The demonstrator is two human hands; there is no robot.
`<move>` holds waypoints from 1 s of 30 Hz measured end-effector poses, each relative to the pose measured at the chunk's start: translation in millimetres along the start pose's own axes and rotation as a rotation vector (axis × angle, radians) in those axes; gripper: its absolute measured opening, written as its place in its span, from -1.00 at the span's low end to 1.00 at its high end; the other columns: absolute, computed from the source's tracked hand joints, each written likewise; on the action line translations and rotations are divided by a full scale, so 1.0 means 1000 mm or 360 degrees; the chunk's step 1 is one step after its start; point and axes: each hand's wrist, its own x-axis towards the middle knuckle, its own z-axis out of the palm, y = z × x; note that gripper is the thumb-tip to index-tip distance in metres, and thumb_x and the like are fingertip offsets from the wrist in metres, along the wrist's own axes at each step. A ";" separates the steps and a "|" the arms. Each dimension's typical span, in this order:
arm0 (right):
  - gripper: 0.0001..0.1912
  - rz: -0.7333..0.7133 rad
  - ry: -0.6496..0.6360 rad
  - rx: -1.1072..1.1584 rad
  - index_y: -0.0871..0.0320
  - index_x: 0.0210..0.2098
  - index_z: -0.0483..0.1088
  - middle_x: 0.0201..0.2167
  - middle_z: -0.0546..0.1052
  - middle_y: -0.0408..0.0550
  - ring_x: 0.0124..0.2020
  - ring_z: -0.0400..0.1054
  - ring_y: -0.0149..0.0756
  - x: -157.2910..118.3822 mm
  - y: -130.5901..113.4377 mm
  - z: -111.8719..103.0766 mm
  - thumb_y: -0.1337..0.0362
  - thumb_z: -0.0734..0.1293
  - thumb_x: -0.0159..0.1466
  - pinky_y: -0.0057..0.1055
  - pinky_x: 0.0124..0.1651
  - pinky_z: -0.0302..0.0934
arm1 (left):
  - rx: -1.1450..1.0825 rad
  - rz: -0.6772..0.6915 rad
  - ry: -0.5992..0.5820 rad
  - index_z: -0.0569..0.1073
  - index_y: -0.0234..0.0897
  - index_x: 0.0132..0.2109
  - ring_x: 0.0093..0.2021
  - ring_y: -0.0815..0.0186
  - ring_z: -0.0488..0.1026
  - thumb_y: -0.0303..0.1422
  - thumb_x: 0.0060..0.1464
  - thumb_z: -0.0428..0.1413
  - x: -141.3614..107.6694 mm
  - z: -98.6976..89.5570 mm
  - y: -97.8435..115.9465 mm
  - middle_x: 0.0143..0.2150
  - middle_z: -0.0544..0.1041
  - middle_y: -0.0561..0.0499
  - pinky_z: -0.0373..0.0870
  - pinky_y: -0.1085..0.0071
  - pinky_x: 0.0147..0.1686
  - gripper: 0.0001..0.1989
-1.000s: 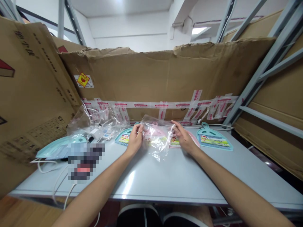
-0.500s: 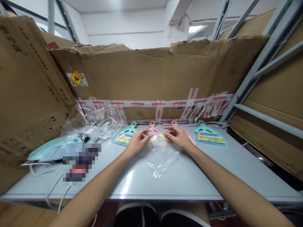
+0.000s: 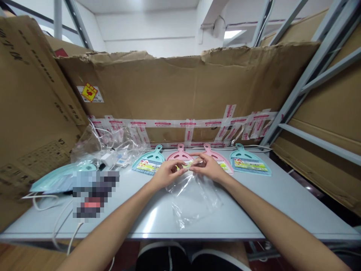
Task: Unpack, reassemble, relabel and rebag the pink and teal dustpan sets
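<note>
Clear plastic bag point(image 3: 194, 205), thin and creased, lying spread on a pale grey metal table point(image 3: 254, 210) below both hands, its upper end gathered at the fingertips around a small yellow-green piece point(image 3: 186, 165), too small to make out. Left hand point(image 3: 169, 174) narrowly closed, thumb and fingers pinched on that gathered end; right hand point(image 3: 208, 168) equally narrow, fingers curled in and pinching from the other side, almost meeting the left's. Just behind the hands, a row of flat plastic dustpans: teal dustpan point(image 3: 148, 162), pink dustpan point(image 3: 179, 155), second pink dustpan point(image 3: 217, 160), second teal dustpan point(image 3: 249, 162), the pink pair nearest the hands. Against the half-second-earlier view: hands closer together, bag lower and more spread out, its body farther toward the table's near edge.
</note>
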 end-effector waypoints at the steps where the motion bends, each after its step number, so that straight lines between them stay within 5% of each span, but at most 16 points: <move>1: -0.28 0.0002 0.0027 -0.0007 0.04 0.23 0.53 -0.30 0.68 -0.12 -0.44 0.53 -0.26 0.000 -0.001 0.000 0.00 0.70 0.16 -0.41 -0.48 0.33 | -0.0029 -0.0020 -0.0003 0.68 -0.25 0.06 -0.48 0.42 0.34 0.00 0.29 0.34 0.000 0.000 0.001 -0.27 0.62 0.04 0.26 0.46 -0.43 -0.57; 7: -0.38 -0.0095 0.0436 0.0110 0.07 0.08 0.56 -0.35 0.62 -0.18 -0.44 0.43 -0.34 0.007 0.000 -0.009 -0.03 0.69 0.14 -0.40 -0.40 0.33 | -0.0570 -0.0386 0.0157 0.62 -0.21 0.29 -0.36 0.28 0.59 0.07 0.11 0.47 0.007 -0.009 -0.006 -0.07 0.72 -0.13 0.47 0.38 -0.36 -0.27; 10: -0.36 -0.0153 0.0648 0.0199 0.06 0.07 0.55 -0.36 0.59 -0.22 -0.45 0.40 -0.36 0.011 0.003 -0.017 -0.05 0.70 0.12 -0.41 -0.40 0.31 | -0.0802 -0.0567 0.0084 0.62 -0.27 0.28 -0.19 0.14 0.69 0.11 -0.02 0.54 0.010 -0.010 -0.010 -0.03 0.75 -0.25 0.55 0.32 -0.24 -0.16; 17: -0.45 -0.0150 0.0731 0.0251 0.08 -0.02 0.57 -0.40 0.61 -0.15 -0.45 0.48 -0.31 0.014 0.007 -0.022 -0.15 0.63 0.21 -0.42 -0.47 0.33 | -0.0671 -0.0546 0.0001 0.73 -0.35 -0.08 -0.34 0.20 0.62 0.10 -0.01 0.53 0.009 -0.008 -0.008 -0.32 0.70 -0.12 0.49 0.30 -0.25 -0.40; 23: -0.37 -0.0194 0.0752 0.0278 0.03 0.08 0.47 -0.29 0.66 -0.11 -0.38 0.55 -0.23 0.017 0.010 -0.026 -0.23 0.58 0.24 -0.35 -0.43 0.42 | -0.0803 -0.0564 0.0257 0.70 -0.31 -0.10 -0.25 0.20 0.67 0.05 0.00 0.54 0.011 -0.012 -0.014 -0.16 0.74 -0.14 0.54 0.33 -0.22 -0.46; 26: -0.43 -0.0195 0.0879 0.0024 0.06 0.07 0.48 -0.21 0.68 -0.03 -0.30 0.56 -0.18 0.020 0.014 -0.043 -0.24 0.49 0.33 -0.23 -0.24 0.50 | -0.1018 -0.0555 0.0466 0.68 -0.30 -0.02 -0.10 0.12 0.72 -0.02 -0.04 0.57 0.015 -0.017 -0.019 -0.07 0.76 -0.18 0.62 0.26 -0.07 -0.43; 30: -0.64 -0.0262 0.0978 -0.1049 0.13 0.05 0.57 -0.04 0.70 0.15 0.02 0.54 0.05 0.016 0.021 -0.083 0.01 0.40 0.43 -0.01 0.20 0.41 | -0.1232 -0.0554 0.0729 0.64 -0.29 0.00 0.03 0.13 0.72 -0.20 -0.04 0.58 0.020 -0.029 -0.026 0.01 0.76 -0.21 0.62 0.23 0.11 -0.49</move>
